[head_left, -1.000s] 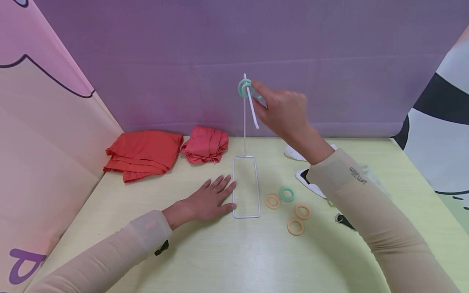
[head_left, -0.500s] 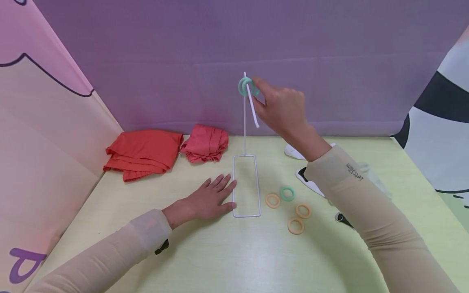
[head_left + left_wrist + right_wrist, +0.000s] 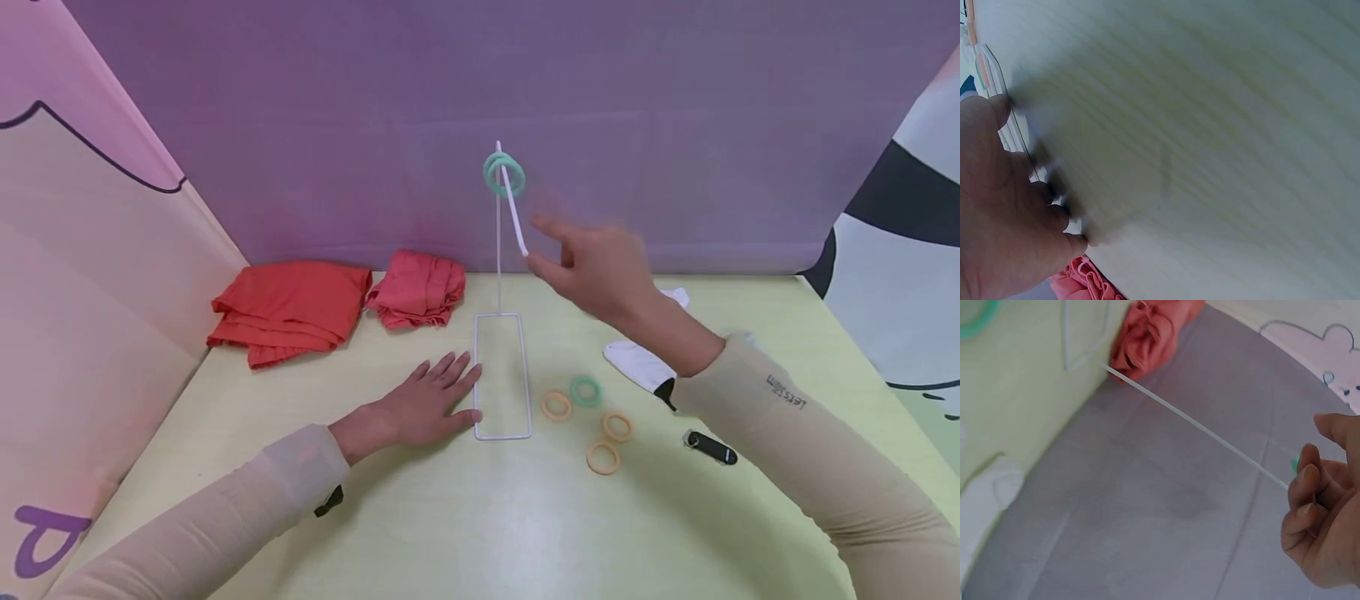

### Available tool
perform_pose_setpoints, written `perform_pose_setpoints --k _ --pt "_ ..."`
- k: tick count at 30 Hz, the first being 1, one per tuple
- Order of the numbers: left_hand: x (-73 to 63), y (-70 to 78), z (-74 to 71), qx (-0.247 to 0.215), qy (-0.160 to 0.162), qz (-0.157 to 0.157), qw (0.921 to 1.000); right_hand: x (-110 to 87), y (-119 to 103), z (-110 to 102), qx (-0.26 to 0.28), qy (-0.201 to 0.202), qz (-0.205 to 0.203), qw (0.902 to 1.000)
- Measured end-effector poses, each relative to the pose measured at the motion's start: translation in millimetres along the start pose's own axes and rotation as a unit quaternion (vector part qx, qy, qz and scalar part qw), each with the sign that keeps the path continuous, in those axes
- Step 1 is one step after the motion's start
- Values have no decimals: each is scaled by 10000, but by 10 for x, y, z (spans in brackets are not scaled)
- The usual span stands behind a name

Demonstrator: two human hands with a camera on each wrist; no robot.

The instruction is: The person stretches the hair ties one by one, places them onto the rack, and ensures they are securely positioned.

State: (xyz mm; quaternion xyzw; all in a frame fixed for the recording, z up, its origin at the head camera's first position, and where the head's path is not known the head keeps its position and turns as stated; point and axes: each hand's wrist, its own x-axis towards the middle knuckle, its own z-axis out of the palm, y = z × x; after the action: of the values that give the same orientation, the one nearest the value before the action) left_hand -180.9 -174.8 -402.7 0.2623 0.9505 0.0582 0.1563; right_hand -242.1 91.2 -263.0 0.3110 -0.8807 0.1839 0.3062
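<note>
A white wire stand (image 3: 514,213) rises from a rectangular base on the table, with a slanting arm at its top. Green rings (image 3: 522,177) hang together on that arm near the post. My right hand (image 3: 600,267) is just right of the arm's lower tip, thumb and index finger apart, holding nothing; its other fingers curl loosely. In the right wrist view a bit of green shows behind those fingers. Flat on the table, my left hand (image 3: 423,408) rests with straight fingers touching the left side of the base.
Several peach rings (image 3: 603,472) and a green ring (image 3: 586,404) lie right of the base. Farther right are white socks (image 3: 633,360) and a black clip-like item (image 3: 711,447). Red cloth (image 3: 296,308) and a smaller folded red cloth (image 3: 420,287) lie back left.
My right hand has let go of a green ring on the arm and drawn back down and to the right. The rings stay hanging; my left hand has not moved.
</note>
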Motion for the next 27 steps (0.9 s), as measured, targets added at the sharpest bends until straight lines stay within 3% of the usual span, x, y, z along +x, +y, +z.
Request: perform_pose_setpoints --k 4,7,10,19,27 --pt "18 1 -9 22 -20 -11 10000 -250 23 -52 172 -1317 422 9902" --pt "30 6 -8 3 -15 13 10000 -452 66 -73 232 -2197 721 9726" --pt "39 6 0 5 -5 37 10000 -655 123 -80 197 -2782 917 9559" --pt "40 8 14 3 -74 -14 10000 -1144 279 -33 -226 -3596 929 9282" --pt "18 -13 27 -17 1 -21 10000 -1296 364 127 -340 -4139 1229 9014"
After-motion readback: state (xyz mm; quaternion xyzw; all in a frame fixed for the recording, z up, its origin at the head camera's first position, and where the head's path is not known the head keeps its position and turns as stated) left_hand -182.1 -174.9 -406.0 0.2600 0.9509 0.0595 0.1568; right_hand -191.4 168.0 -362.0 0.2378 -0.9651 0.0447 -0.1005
